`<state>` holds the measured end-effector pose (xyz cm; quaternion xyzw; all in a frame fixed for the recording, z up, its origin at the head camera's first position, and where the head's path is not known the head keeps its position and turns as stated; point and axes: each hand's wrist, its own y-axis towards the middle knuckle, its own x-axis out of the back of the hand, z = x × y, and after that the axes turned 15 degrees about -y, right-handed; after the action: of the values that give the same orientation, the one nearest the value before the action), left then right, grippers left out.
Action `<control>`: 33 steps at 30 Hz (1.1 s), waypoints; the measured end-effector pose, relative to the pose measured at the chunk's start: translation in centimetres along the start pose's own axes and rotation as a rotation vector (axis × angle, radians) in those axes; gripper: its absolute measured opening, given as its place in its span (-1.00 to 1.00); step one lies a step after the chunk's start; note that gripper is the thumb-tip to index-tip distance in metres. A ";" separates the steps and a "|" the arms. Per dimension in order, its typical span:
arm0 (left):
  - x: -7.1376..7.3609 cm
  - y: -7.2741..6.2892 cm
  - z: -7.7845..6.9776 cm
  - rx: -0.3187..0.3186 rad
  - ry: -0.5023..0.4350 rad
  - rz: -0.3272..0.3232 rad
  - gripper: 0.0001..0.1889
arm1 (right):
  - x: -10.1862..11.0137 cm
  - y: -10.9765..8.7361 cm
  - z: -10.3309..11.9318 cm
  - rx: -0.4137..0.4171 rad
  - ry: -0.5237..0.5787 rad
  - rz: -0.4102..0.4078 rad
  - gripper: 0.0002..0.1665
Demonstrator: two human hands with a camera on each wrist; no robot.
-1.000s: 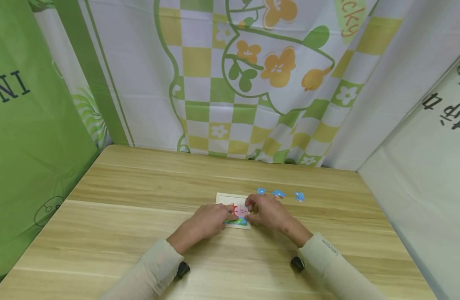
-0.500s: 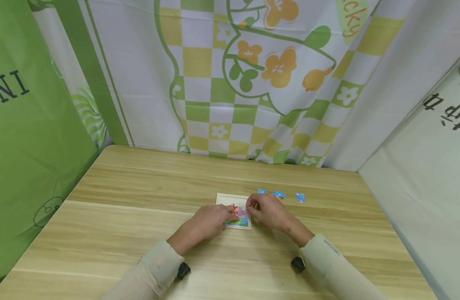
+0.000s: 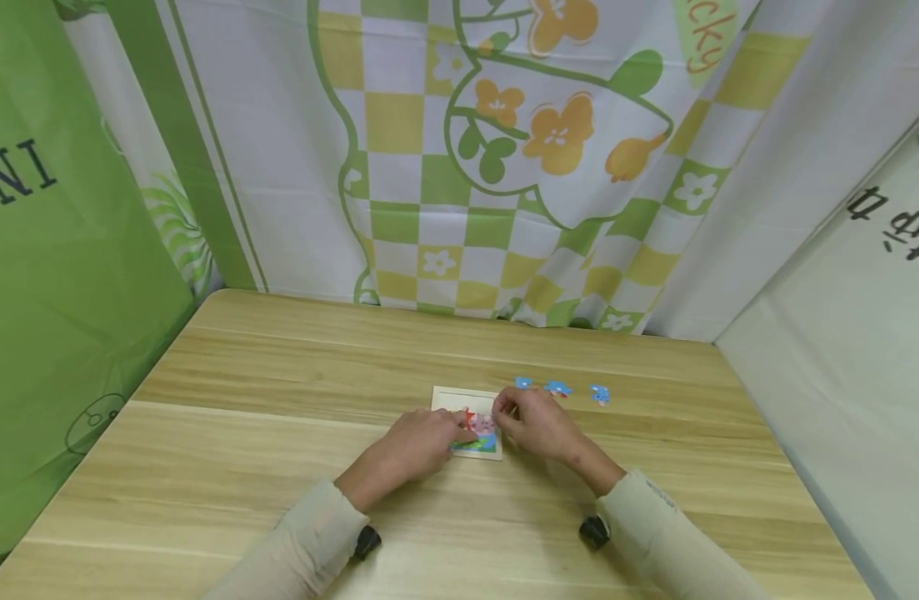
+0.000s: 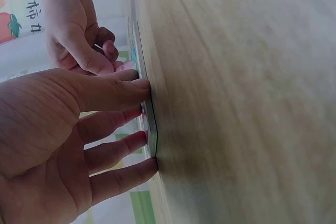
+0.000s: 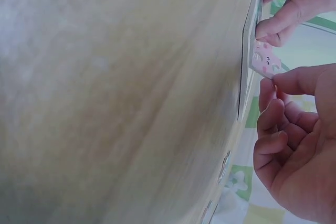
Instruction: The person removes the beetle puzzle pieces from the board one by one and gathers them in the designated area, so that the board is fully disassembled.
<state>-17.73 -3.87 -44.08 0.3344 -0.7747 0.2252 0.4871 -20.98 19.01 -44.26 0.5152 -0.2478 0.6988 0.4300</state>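
A small wooden puzzle board (image 3: 466, 395) with a pale rim lies flat on the table, its lower part filled with green and blue picture pieces. My left hand (image 3: 420, 442) rests on its left side with fingers spread and fairly straight, the fingertips and thumb touching the board in the left wrist view. At the board's right side, my right hand (image 3: 541, 423) pinches a pink puzzle piece (image 5: 266, 60) with a printed face between thumb and index finger. That piece stands tilted up over the board, its far edge near the left hand's fingertips. The other right fingers are curled loosely.
Beyond the right hand lie three loose blue puzzle pieces: one blue piece (image 3: 522, 382), a blue-and-red piece (image 3: 557, 388) and another blue piece (image 3: 600, 394) farther right. The wooden table (image 3: 294, 358) ends at a patterned curtain (image 3: 444, 225).
The right thumb and index finger have drawn together on the pink piece's right edge, and the piece now looks tilted. The left hand has stayed in place.
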 end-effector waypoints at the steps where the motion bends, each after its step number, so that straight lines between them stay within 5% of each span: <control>1: 0.0 0.0 0.0 -0.002 0.003 0.000 -0.54 | 0.1 0.0 0.0 -0.005 0.019 0.005 -0.90; 16: 0.2 -0.3 -0.3 0.003 0.012 0.004 -0.55 | 2.0 -0.4 -1.0 -0.094 0.032 0.018 -0.94; 33: 0.1 -0.5 -0.3 -0.029 0.001 -0.038 -0.57 | 5.3 -3.8 -6.5 -0.115 -0.004 0.023 -0.95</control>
<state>-17.26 -4.07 -43.84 0.3418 -0.7714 0.2046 0.4963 -21.58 27.89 -41.95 0.4881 -0.2943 0.6872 0.4505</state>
